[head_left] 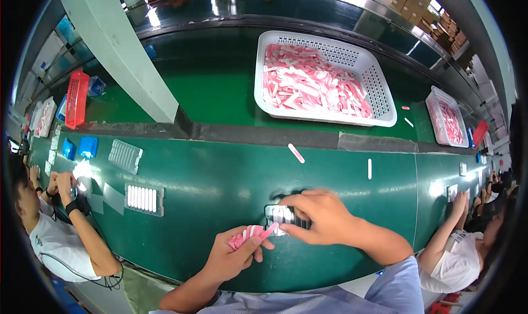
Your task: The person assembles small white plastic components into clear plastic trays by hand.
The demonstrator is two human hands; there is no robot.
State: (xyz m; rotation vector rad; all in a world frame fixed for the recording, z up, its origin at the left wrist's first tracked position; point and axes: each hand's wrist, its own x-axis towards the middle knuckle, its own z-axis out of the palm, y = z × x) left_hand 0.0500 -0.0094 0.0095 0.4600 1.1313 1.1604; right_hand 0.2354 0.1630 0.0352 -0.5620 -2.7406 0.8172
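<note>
My left hand point(234, 253) is closed round a bunch of pink and white strips point(247, 235), slim with rounded ends. One pink strip point(268, 231) sticks out of the bunch toward my right thumb. Beside it, my right hand point(324, 218) curls over a small clear plastic tray point(269, 210) on the green table. Whitish pieces show in the tray's slots, but my fingers cover much of it. The right fingers are bent and partly blurred; what they pinch, if anything, is hidden. To the left lies another clear tray point(160, 201) with a row of white strips.
Beyond the dark ledge point(247, 136) stands a white basket point(324, 116) heaped with pink and white strips. Two loose strips, one pink point(296, 153), one white point(369, 169), lie on the table. A clear tray point(125, 156) and blue packets point(88, 147) lie left. Co-workers sit on both sides.
</note>
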